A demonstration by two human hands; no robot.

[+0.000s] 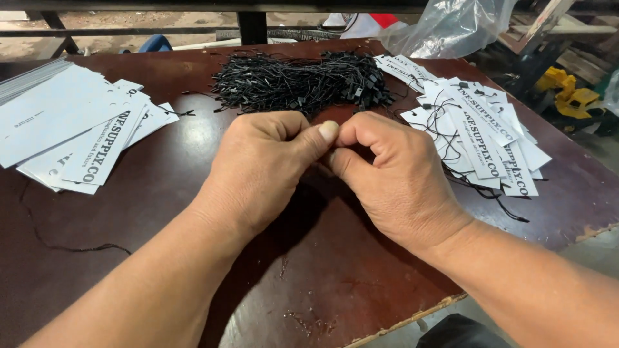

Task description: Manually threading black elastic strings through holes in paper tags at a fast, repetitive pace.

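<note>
My left hand (261,167) and my right hand (393,177) meet fingertip to fingertip above the middle of a dark brown table (161,212). The fingers of both are pinched together; what they pinch is hidden behind the knuckles. Just beyond them lies a heap of thin black string loops with small plastic locks (300,80). To the right sits a pile of white paper tags with black strings threaded through them (477,132). To the left is a stack of plain white paper tags (71,125).
A single loose black string (71,247) trails over the table's left side. A crumpled clear plastic bag (448,26) lies at the far right corner. The table's near edge (412,319) is chipped. Yellow objects (570,90) sit on the floor at right.
</note>
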